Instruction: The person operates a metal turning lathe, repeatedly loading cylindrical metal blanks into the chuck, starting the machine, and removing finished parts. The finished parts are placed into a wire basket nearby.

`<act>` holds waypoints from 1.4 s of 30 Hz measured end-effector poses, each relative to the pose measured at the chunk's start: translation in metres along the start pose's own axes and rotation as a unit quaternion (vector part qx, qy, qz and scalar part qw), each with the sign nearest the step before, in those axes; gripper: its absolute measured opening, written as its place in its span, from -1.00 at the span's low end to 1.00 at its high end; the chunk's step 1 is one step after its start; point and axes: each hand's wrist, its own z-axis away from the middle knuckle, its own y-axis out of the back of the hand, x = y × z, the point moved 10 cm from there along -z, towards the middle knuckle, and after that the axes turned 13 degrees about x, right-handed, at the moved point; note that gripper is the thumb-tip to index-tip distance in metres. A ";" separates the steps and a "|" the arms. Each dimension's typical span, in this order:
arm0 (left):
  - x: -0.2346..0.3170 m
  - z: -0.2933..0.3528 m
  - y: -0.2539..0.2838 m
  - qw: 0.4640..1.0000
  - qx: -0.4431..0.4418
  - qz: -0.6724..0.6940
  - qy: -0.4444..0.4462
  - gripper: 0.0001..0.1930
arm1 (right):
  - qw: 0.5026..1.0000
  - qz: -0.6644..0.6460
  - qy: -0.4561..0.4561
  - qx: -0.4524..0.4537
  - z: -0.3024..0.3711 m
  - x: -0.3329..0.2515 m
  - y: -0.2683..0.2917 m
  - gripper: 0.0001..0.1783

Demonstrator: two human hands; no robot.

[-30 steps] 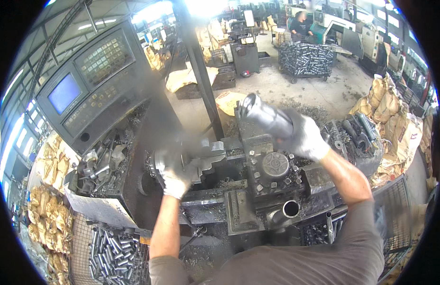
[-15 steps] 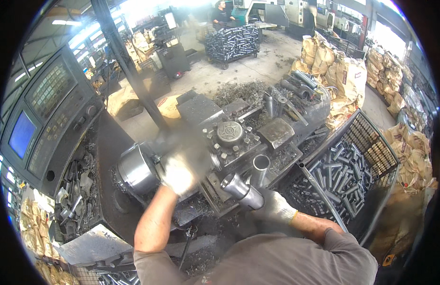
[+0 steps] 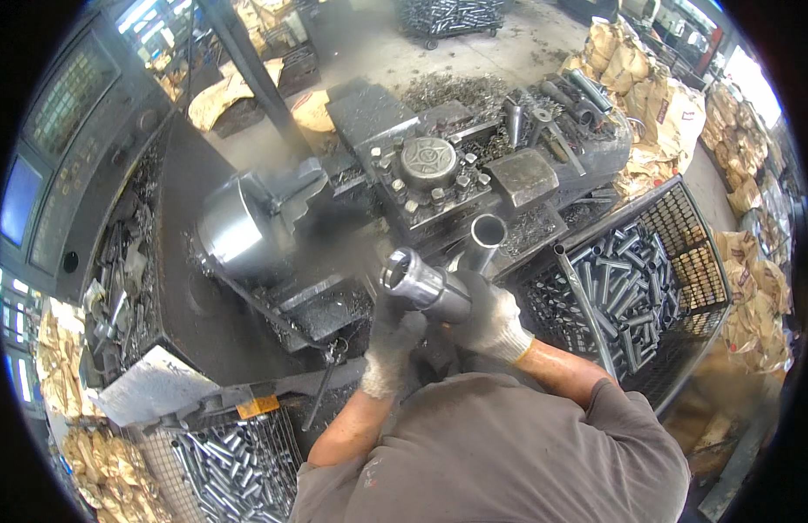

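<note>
A shiny metal tube with a wider collared end is held slantwise in front of my chest. My gloved right hand is closed around its lower right end. My gloved left hand is just below the collared end; its dark fingers blur into the background, so I cannot tell whether they grip the tube. Just behind, a second metal tube stands upright with its mouth upward. Farther left is the lathe chuck, and beyond the tubes is the bolted tool post. A dark blur covers part of the chuck area.
At right stands a crate of metal tubes, with a long bar along its near side. A mesh bin of tubes is at lower left. The control panel rises at far left. Paper sacks stand behind the crate.
My left hand has come away from the chuck, back toward me, to beside the held tube. My right hand still holds that tube. The view has tipped downward, showing the lower-left bin more.
</note>
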 end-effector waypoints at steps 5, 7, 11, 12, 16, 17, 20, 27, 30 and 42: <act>0.063 -0.001 0.019 0.980 0.124 0.150 -0.038 -0.44 | 0.999 0.001 0.021 -0.034 0.003 0.005 -0.021 -0.07; 0.061 -0.010 0.035 0.980 0.090 0.140 0.110 -0.60 | 0.998 -0.019 0.007 -0.061 0.012 0.012 -0.024 -0.07; 0.095 -0.022 0.012 0.965 -0.112 -0.233 -0.035 -0.70 | 0.994 -0.017 0.007 -0.104 0.010 0.018 -0.024 -0.08; 0.098 -0.023 0.001 0.945 -0.154 -0.279 -0.073 -0.70 | 0.992 -0.021 -0.002 -0.124 0.012 0.020 -0.025 -0.08; 0.086 -0.029 -0.039 0.844 -0.248 -0.467 -0.087 -0.75 | 0.988 -0.006 -0.018 -0.154 0.016 0.030 -0.021 -0.12; 0.084 -0.030 -0.047 0.844 -0.263 -0.452 -0.120 -0.70 | 0.988 0.005 -0.013 -0.154 0.017 0.032 -0.019 -0.13; 0.072 -0.024 -0.048 0.757 -0.331 -0.562 0.029 -0.52 | 0.974 0.008 -0.055 -0.219 0.020 0.037 -0.013 -0.15; 0.054 -0.029 -0.036 0.715 -0.435 -0.546 0.004 -0.51 | 0.960 -0.019 -0.063 -0.272 0.041 0.040 -0.004 -0.18; 0.079 -0.075 -0.021 0.782 -0.384 -0.486 -0.074 -0.69 | 0.957 -0.012 -0.117 -0.266 0.045 0.050 0.004 -0.14; 0.053 -0.069 0.064 0.876 0.057 -0.459 -0.136 -0.24 | 0.973 -0.086 -0.153 -0.152 0.039 0.068 -0.003 -0.11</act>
